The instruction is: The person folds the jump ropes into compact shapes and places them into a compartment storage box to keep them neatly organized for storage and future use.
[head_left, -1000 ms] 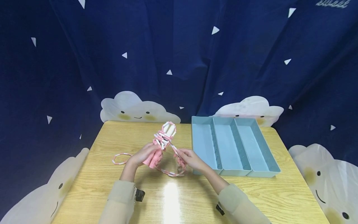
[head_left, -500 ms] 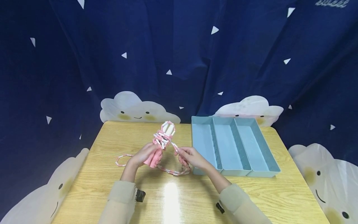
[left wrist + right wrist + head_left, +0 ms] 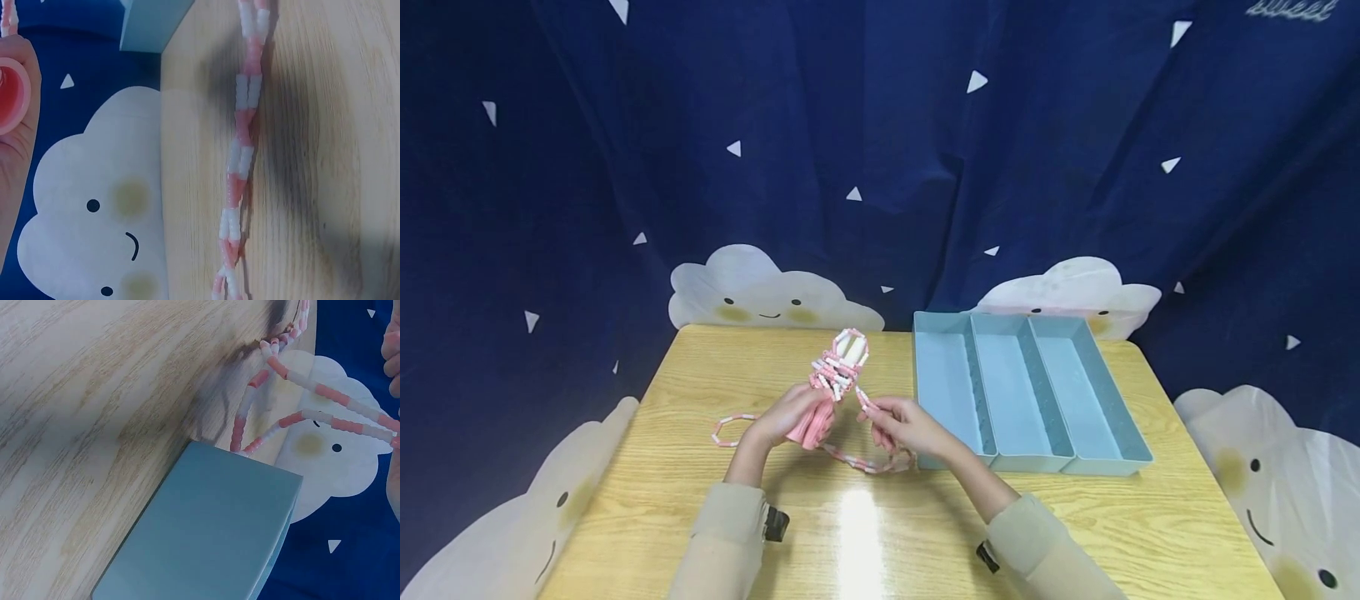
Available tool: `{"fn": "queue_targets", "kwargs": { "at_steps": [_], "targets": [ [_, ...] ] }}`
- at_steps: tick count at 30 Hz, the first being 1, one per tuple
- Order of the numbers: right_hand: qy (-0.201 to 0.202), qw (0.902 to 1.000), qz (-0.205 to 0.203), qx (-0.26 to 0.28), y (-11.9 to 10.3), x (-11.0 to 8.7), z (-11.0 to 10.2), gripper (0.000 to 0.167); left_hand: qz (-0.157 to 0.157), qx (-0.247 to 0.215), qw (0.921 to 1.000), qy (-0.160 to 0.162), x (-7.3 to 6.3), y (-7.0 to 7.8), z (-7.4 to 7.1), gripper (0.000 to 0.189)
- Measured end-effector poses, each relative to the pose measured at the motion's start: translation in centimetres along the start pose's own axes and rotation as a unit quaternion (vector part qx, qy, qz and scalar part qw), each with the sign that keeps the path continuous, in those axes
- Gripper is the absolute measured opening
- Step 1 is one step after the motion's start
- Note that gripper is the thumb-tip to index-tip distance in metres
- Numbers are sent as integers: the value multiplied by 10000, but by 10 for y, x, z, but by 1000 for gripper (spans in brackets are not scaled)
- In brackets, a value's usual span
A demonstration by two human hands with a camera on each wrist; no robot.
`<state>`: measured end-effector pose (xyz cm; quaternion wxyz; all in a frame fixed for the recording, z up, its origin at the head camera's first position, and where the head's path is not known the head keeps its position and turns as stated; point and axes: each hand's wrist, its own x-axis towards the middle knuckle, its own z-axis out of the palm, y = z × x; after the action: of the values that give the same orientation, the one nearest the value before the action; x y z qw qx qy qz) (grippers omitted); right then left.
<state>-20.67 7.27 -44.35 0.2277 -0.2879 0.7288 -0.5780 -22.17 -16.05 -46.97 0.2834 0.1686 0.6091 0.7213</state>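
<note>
A pink-and-white beaded jump rope (image 3: 832, 372) is wound in several turns around its handles, their white part showing inside a loop at the top. My left hand (image 3: 782, 414) grips the pink handles (image 3: 811, 427) below the windings, and a round pink handle end (image 3: 25, 94) shows in the left wrist view. With thumb and fingers my right hand (image 3: 912, 427) pinches a rope strand close to the windings. More doubled rope (image 3: 244, 128) sags between the hands over the table. Looped strands (image 3: 331, 394) appear in the right wrist view. Another rope loop (image 3: 716, 431) lies left of my left hand.
A blue-grey tray (image 3: 1032, 462) with three long compartments stands on the wooden table (image 3: 647, 500), right beside my right hand. Behind the table hangs a dark blue curtain (image 3: 820, 125) with white triangles and clouds.
The right hand has shifted a little and now pinches the strand nearer the windings. The sagging rope has been drawn toward the right hand; the left loop slid slightly right. The left hand keeps its grip.
</note>
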Motion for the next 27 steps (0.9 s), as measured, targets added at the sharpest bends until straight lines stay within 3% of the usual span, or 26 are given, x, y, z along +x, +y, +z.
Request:
{"fn": "queue_targets", "kwargs": {
  "at_steps": [8,11,20,27],
  "targets": [
    [-50,9998,-129,144,2,-1,-1,24,-45,91,9999,-65,-3,5,2,38],
    [-16,9997,-116,192,1,-2,-2,24,-82,82,9999,-11,-1,-2,-2,39],
    [311,9993,112,175,-4,-3,-2,28,111,105,9999,32,0,-2,-3,37],
    [547,9977,337,224,-8,-4,-2,30,4,173,9996,218,0,1,-2,37]
  ]
}}
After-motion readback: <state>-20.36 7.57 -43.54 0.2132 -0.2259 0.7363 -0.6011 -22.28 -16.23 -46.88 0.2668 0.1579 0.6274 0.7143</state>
